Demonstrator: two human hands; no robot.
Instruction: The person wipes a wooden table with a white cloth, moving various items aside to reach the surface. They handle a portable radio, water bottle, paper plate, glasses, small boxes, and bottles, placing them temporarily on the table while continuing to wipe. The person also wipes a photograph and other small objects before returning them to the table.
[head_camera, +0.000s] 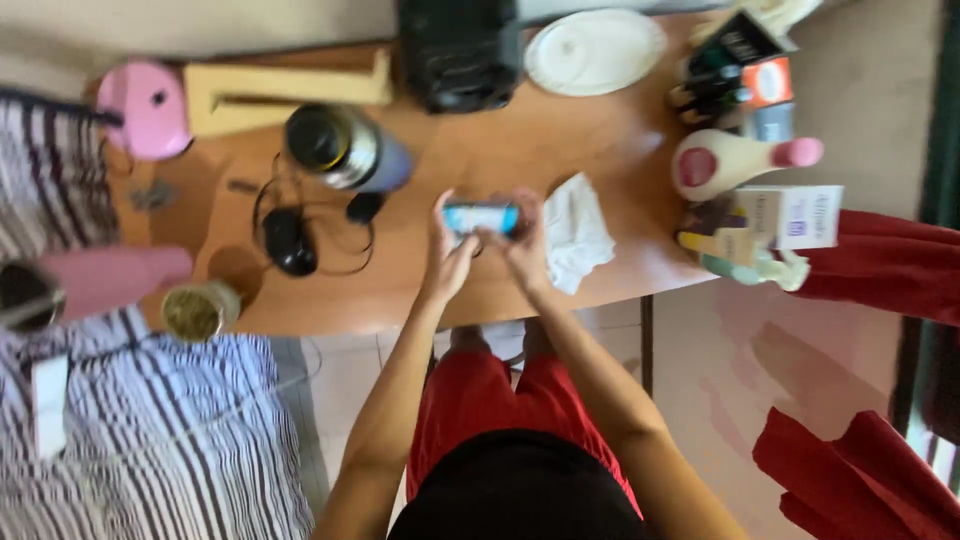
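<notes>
L hand (447, 256) & R hand (520, 245) grip a small blue device (481, 217), fingers closed round it, over wooden bench (480, 290). White cloth (575, 232) just right; steel flask (345, 148) & black earphones (290, 240) lie left.

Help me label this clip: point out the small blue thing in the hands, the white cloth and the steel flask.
Small blue object (481, 217), head view, its middle between both hands.
White cloth (577, 232), head view, centre of the crumpled fabric.
Steel flask (345, 148), head view, its shiny upper body.

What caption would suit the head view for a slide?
Both hands, left and right, hold a small blue-and-white object over a cluttered wooden table, beside a white cloth.
</notes>
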